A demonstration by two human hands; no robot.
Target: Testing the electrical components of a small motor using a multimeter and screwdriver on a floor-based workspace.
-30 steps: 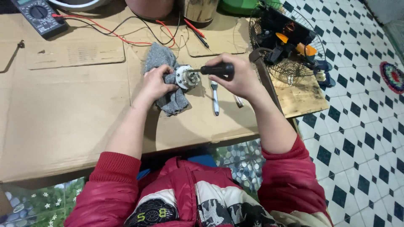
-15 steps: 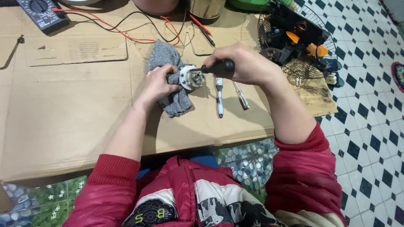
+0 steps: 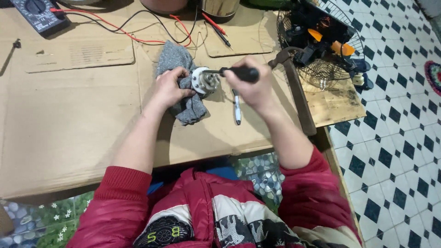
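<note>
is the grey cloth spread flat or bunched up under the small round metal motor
Bunched up. The grey cloth is crumpled around the small round metal motor, gripped against it by the left hand, with folds trailing onto the cardboard-covered table.

— Position of the motor part?

— It is held on the cloth, near the middle of the cardboard-covered table. The left hand is placed to its left, on the cloth; the right hand to its right, closed around a screwdriver whose tip is set against the part.

— Surroundings?

— A pen is laid just below the screwdriver. A hammer is found to the right, a fan cage behind it. A multimeter is located at the far left corner.
</note>
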